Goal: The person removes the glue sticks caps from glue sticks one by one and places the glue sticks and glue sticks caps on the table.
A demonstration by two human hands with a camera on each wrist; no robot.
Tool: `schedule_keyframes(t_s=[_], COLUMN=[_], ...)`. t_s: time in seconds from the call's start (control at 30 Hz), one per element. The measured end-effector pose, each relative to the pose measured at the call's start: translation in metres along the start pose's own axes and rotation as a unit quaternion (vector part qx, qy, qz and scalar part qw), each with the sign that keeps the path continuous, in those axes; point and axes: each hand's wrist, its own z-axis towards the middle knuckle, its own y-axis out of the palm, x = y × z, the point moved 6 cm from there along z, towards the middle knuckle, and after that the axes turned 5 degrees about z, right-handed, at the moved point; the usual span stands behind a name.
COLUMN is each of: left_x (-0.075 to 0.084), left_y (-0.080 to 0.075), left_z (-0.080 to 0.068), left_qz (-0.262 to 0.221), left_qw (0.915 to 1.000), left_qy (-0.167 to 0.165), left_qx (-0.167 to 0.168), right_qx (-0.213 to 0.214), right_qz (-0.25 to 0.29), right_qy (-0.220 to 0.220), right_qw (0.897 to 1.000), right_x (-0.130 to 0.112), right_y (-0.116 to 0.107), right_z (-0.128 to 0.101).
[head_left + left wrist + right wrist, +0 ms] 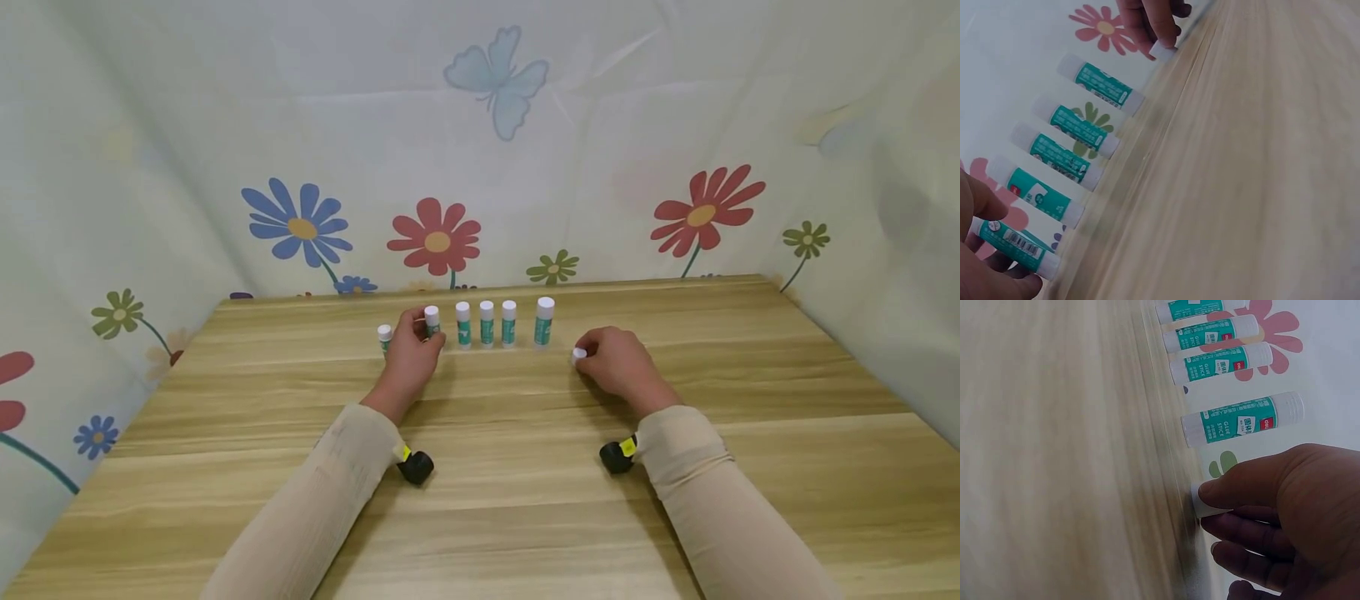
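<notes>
- The left hand (pixel 411 354) pinched a glue stick (pixel 432 321) between thumb and fingers, at the 9 o'clock end of the upright row along the far part of the wooden table (pixel 525 500).
- A short glue stick (pixel 385 337) stood just beside that hand at its 9 o'clock. A careless turn of the wrist could have knocked it over.
- Three more sticks (pixel 487 323) stood close together at the 3 o'clock side of the held one. One bumped stick could have toppled the others in turn.
- The right hand (pixel 618 362) was curled round a white-ended stick (pixel 1209 501), pressed near the table at 3 o'clock of the tallest stick (pixel 544 321). Only the end showed, so the firmness of the grip could not be judged; it appeared to be thumb over fingers.
- If that stick were set down tilted, it would likely have rolled across the smooth wood.
</notes>
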Motion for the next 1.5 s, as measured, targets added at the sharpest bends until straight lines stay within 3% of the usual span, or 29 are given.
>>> schedule_keyframes(t_s=[0.53,1.0,1.27,1.5], left_x=[0.002,0.010,0.020,0.038], left_y=[0.001,-0.004,-0.009,-0.012], left_z=[0.007,0.000,-0.006,-0.018], left_qz=[0.016,-0.002,-0.012,-0.017], left_qw=[0.9998,0.9999,0.9998,0.9993], left_qy=[-0.007,-0.009,0.012,0.033], left_qx=[0.009,0.008,0.008,0.004], right_qx=[0.010,0.001,0.041,0.092], right_qz=[0.011,0.018,0.040,0.060], right_qy=[0.002,0.002,-0.001,-0.013], right_qw=[1.000,1.000,0.998,0.994], right_x=[-0.001,0.001,-0.010,-0.029], right_y=[-0.008,-0.004,-0.017,-0.034], right_z=[-0.001,0.001,-0.005,-0.011])
